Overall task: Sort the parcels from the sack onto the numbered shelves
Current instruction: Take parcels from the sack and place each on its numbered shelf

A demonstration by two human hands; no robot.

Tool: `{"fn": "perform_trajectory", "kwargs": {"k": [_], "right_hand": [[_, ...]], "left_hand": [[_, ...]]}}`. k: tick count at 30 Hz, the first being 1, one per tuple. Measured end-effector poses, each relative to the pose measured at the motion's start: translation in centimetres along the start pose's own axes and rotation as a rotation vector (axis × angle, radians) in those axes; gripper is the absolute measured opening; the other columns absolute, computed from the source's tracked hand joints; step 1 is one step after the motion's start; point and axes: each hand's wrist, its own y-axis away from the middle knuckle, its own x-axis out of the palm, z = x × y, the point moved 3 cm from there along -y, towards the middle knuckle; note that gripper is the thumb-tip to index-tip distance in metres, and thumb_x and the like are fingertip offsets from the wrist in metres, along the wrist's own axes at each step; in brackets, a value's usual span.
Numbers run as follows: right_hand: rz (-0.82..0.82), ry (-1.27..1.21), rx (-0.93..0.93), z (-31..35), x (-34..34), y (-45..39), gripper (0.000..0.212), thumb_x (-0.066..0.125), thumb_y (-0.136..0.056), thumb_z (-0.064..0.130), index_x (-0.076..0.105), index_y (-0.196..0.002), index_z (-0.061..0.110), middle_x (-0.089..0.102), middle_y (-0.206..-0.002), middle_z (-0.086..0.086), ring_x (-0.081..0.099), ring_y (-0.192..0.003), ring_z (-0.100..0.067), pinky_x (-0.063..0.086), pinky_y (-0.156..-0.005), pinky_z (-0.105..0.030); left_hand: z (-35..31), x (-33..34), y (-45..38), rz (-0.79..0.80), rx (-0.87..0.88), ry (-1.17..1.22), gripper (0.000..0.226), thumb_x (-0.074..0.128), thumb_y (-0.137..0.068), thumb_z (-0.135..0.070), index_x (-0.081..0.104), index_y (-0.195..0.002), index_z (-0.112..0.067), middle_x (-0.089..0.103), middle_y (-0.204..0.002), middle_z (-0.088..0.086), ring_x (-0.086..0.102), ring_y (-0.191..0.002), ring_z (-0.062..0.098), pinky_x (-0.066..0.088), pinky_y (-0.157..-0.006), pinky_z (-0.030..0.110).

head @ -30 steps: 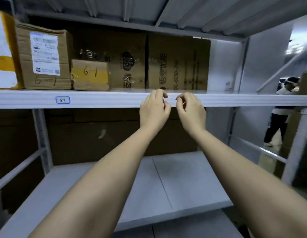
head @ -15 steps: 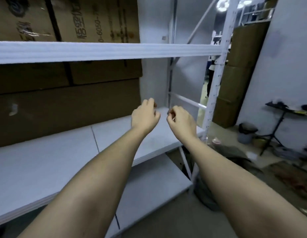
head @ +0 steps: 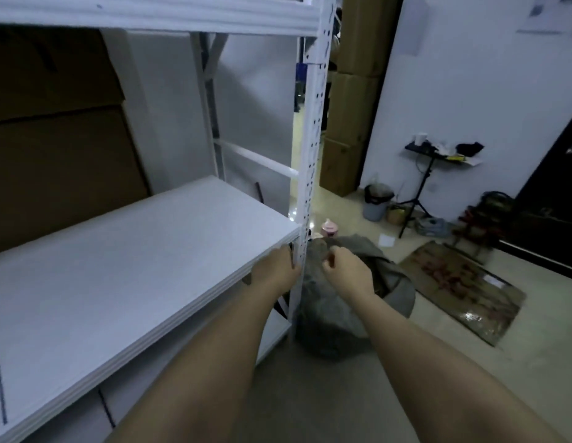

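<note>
Both bare arms are stretched forward and down past the corner of the white shelf [head: 125, 260], toward the grey sack [head: 339, 318] that is slumped on the floor just beside the perforated upright post [head: 310, 161]. The left hand [head: 275, 273] is seen at the shelf's front corner and the right hand [head: 348, 273] above the sack's top; the fingers of both are loosely curled and nothing is held. No parcels can be made out at the sack; large cardboard boxes [head: 61, 155] are stood behind the shelf.

White shelf [head: 125, 266], grey sack [head: 336, 318], brown cartons [head: 351, 123].
</note>
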Motion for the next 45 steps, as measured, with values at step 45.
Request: {"fn": "perform_trajectory", "kwargs": {"k": [45], "right_hand": [[0.861, -0.023, 0.359, -43.0, 10.2, -37.0, 0.03, 0.046, -0.099, 0.031, 0.055, -0.12, 0.012, 0.061, -0.117, -0.008, 0.058, -0.107, -0.025, 0.048, -0.093, -0.037]], "left_hand": [[-20.5, 32.6, -41.5, 0.646, -0.338, -0.005, 0.047, 0.045, -0.097, -0.03, 0.035, -0.138, -0.009, 0.038, -0.138, 0.016, 0.045, -0.122, 0.033, 0.042, -0.1, 0.042]]}}
